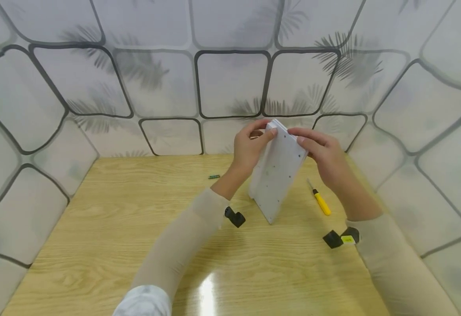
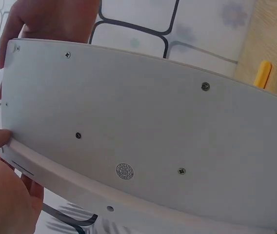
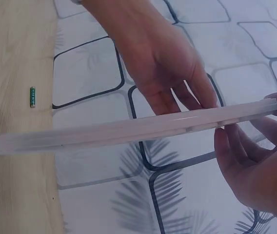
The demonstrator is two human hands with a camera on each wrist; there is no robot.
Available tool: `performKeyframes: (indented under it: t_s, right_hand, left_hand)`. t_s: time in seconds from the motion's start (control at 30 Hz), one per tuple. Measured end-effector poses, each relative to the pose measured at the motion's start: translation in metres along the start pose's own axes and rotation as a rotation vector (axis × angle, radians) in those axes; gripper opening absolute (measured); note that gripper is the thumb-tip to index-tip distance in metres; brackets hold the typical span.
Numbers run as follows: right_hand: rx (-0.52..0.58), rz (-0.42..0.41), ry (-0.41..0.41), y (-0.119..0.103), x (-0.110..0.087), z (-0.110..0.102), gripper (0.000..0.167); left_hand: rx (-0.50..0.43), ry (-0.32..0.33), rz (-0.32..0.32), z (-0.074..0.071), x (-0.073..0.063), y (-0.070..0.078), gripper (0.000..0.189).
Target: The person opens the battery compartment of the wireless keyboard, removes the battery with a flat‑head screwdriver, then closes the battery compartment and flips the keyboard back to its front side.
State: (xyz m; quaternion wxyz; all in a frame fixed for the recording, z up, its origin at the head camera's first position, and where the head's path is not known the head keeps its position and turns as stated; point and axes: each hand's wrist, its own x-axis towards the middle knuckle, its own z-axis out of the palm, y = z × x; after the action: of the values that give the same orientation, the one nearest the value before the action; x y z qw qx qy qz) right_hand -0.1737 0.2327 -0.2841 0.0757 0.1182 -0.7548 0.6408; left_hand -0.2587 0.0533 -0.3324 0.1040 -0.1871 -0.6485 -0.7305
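Note:
A thin white keyboard [image 1: 279, 166] stands on end, tilted, above the wooden table, its screw-dotted underside toward me. My left hand [image 1: 250, 147] pinches its upper left corner by the thick ridge, thumb on the near face. On the upper right edge, my right hand [image 1: 325, 156] grips with thumb and fingers. The left wrist view has the keyboard's underside [image 2: 133, 112] close up, with several screws and a round sticker [image 2: 125, 171]. Seen edge-on in the right wrist view, the keyboard [image 3: 128, 129] lies between both hands; its key side is mostly hidden.
A yellow-handled screwdriver [image 1: 322, 204] lies on the table, right of the keyboard. Behind my left forearm lies a small green battery [image 1: 213, 177]. Patterned cloth walls [image 1: 230, 83] stand behind and beside the wooden table [image 1: 108, 210].

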Motion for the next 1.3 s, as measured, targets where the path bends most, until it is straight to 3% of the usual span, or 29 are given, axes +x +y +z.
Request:
performKeyframes:
  t_s: [0.17,0.6,0.9,1.3]
  right_hand:
    - [-0.112,-0.005,-0.002,-0.005,-0.004,0.006,0.036]
    - [-0.040,-0.002,-0.015,-0.004,-0.012,0.020,0.034]
    - [0.053,-0.101,-0.080,0.007,-0.012,0.033,0.032]
    - [0.061,-0.141,-0.217,0.018,-0.013,0.062,0.036]
  left_hand:
    - [-0.051,0.022,0.013,0.001,-0.006,0.000,0.038]
    - [0.025,-0.095,0.007,-0.017,-0.010,0.005,0.039]
    - [0.107,-0.121,-0.034,-0.037,-0.034,0.025,0.047]
    - [0.046,-0.119,-0.118,-0.063,-0.058,0.043,0.048]
